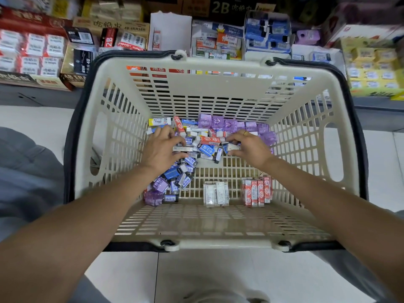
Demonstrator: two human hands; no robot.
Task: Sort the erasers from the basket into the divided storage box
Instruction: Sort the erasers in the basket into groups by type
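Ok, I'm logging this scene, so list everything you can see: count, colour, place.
basket: one, beige with dark handles, on the pale tiled floor.
loose erasers: many, blue, red, white, piled at the far end of the basket.
purple erasers: several, clear purple, far right of pile.
white erasers: a small row, near wall.
red erasers: a small row, near right.
shelf boxes: many, mixed colours, behind basket.
left hand: in the pile.
right hand: grip pinching a white eraser.
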